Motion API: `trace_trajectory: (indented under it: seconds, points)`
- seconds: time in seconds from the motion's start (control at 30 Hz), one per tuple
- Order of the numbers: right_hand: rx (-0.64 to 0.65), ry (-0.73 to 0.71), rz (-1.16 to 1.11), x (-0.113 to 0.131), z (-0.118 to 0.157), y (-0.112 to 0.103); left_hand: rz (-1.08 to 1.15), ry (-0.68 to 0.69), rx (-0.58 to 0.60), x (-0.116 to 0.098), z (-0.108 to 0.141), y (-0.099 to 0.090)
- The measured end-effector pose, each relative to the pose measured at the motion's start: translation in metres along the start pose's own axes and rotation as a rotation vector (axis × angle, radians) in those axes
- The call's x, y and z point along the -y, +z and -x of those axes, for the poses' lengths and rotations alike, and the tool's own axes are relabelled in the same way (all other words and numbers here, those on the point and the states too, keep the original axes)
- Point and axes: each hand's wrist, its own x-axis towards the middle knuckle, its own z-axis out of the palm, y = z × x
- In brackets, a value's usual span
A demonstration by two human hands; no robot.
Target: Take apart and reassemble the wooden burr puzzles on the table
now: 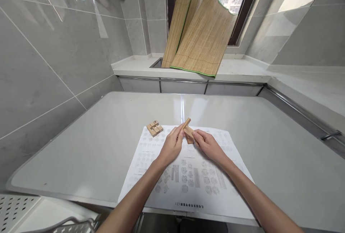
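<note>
My left hand (pixel 172 146) is closed on a slim wooden stick (pixel 186 122), which slants up and away from the fingers. Close beside it, my right hand (pixel 209 146) pinches a flat wooden puzzle piece (pixel 189 131) between thumb and fingers. The stick and this piece meet or overlap; I cannot tell whether they are joined. A darker wooden bit (pixel 189 140) shows just below, partly hidden by the hands. To the left lies a group of notched wooden blocks (pixel 154 128), side by side with gaps between them, at the corner of a printed paper sheet (pixel 226 204).
The sheet, covered in small diagrams, lies on a white folding table (pixel 88 154) with a centre seam. Beyond it, a bamboo mat (pixel 205 35) leans on the window ledge (pixel 248 68). A metal rail (pixel 302 111) runs along the right; a white perforated rack (pixel 16 208) stands lower left.
</note>
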Motion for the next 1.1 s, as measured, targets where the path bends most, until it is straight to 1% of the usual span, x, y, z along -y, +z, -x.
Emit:
trace_trajectory:
  seconds: [0.13,0.33,0.43,0.5,0.57,0.63,0.67,0.73,0.8,0.93,1.1]
  points:
    - [0.008,0.022,-0.028,0.002,0.002,0.002,-0.026,0.013,0.036,-0.004,0.001,-0.003]
    - [0.068,0.038,-0.048,0.003,0.005,0.001,-0.058,0.015,0.09,-0.012,0.006,-0.008]
    - [0.042,0.023,-0.047,0.002,0.006,0.003,-0.069,0.024,0.11,-0.012,0.009,-0.008]
    - [0.049,0.033,-0.09,0.002,0.006,0.005,-0.08,0.036,0.115,-0.008,0.009,-0.007]
    - [0.116,0.074,-0.209,0.003,0.005,0.006,-0.093,0.045,0.084,-0.002,0.007,-0.005]
    - [0.187,0.122,-0.357,0.004,0.003,0.006,-0.103,0.032,0.007,0.003,0.004,-0.004]
    - [0.202,0.138,-0.413,0.004,0.002,0.005,-0.106,0.017,-0.041,0.006,0.002,-0.004]
    - [0.204,0.137,-0.446,0.005,0.002,0.003,-0.113,-0.009,-0.125,0.008,0.0,-0.004]
    - [0.201,0.103,-0.408,0.006,0.002,0.001,-0.114,-0.01,-0.173,0.008,-0.001,-0.005]
    - [0.176,0.051,-0.33,0.009,0.004,-0.001,-0.106,0.014,-0.165,0.003,-0.001,-0.005]
    - [0.077,0.047,-0.267,0.006,0.003,0.0,-0.183,0.005,-0.113,0.003,0.001,-0.005]
